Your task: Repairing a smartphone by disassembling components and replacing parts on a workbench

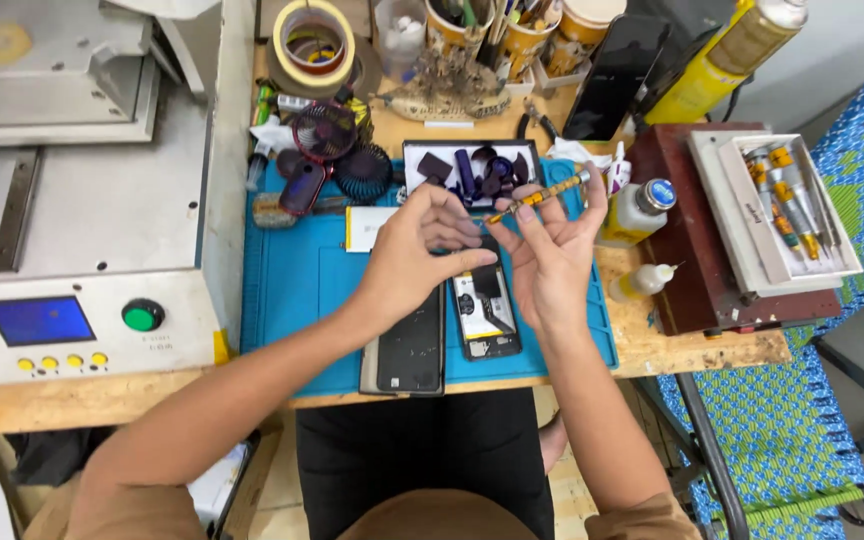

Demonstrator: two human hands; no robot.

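The right hand (pixel 552 255) is gripping a slim precision screwdriver (pixel 540 197) with a yellow-and-black banded handle, holding it tilted across the fingertips, its tip pointing down toward the left hand (pixel 414 250). The left hand is pinching its thumb and fingers together just at that tip; whether a screw or bit sits between them is too small to tell. Both hands are hovering just above an opened phone (pixel 485 312) lying back-off on the blue mat (pixel 297 290), its dark boards and pale battery label exposed. This looks like the fastening stage of a teardown or reassembly, with the driver tip being tended rather than seated in the phone. The next move is likely calling for a steady lowering of the tip onto a very small fastener, with light, straight pressure.

Just beside the open phone, a second dark slab (pixel 410 352), glossy and flat, is lying on the mat. Beyond the hands, a shallow white tray (pixel 469 170) is holding dark purple plastic parts. On the wooden counter (pixel 712 345), a small clear bottle (pixel 642 282) is standing near the mat's right edge.
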